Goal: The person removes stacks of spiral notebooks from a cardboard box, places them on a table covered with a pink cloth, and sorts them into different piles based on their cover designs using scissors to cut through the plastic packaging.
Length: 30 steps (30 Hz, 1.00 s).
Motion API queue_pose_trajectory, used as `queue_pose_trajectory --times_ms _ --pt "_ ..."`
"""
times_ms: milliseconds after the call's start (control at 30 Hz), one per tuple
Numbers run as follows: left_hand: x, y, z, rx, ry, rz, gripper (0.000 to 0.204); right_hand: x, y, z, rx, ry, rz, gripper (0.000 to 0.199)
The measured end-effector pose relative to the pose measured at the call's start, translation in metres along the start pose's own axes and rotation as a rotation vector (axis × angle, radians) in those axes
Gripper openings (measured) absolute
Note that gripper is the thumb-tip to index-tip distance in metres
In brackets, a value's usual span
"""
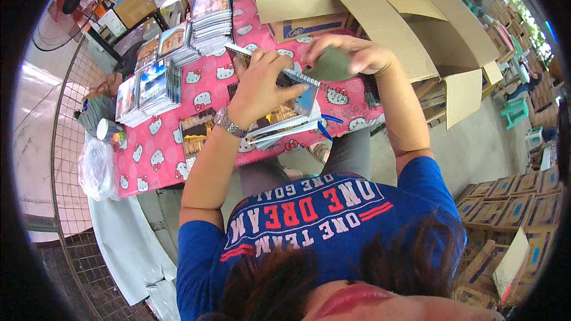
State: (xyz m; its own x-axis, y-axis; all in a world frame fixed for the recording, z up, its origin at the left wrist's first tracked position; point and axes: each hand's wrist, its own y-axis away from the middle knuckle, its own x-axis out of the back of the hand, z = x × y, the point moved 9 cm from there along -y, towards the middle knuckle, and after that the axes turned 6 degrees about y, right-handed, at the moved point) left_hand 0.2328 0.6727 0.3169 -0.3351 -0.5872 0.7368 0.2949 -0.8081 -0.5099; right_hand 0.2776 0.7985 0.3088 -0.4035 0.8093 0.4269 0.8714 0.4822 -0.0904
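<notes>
My left hand lies over a spiral-bound notebook at the table's near edge. Its fingers are bent and the thumb stretches apart, touching the notebook near its white coil binding. Just right of it, my right hand is raised, fingers closed around a dark green, rounded piece whose kind I cannot make out. Beneath my left hand and wrist lie more notebooks with dark and golden picture covers, partly hidden. A blue strip sticks out beside the notebooks.
Stacks of picture-covered notebooks stand at the left on the pink patterned tablecloth. Open cardboard boxes crowd the far right. A fan stands at far left, near a plastic bag. Cartons are piled at lower right.
</notes>
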Motion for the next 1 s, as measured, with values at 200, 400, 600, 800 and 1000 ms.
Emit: queue_pose_trajectory --times_ms 200,400,600,800,1000 --pt "0.001 -0.003 0.001 0.019 0.083 -0.008 0.045 -0.004 0.002 -0.023 0.179 -0.334 -0.021 0.066" --pt "0.002 -0.004 0.002 0.039 0.070 0.001 0.046 0.008 -0.005 -0.003 0.026 0.078 0.046 0.063" --pt "0.002 -0.002 0.001 0.039 0.070 0.039 0.047 0.000 -0.003 -0.019 0.182 -0.432 -0.041 0.071" --pt "-0.003 -0.005 -0.001 0.074 0.080 0.031 0.050 0.010 -0.012 0.005 0.014 -0.067 -0.012 0.072" --pt "0.015 -0.001 -0.044 0.130 -0.075 0.009 0.053 0.009 -0.022 -0.018 0.156 -0.472 0.021 0.060"
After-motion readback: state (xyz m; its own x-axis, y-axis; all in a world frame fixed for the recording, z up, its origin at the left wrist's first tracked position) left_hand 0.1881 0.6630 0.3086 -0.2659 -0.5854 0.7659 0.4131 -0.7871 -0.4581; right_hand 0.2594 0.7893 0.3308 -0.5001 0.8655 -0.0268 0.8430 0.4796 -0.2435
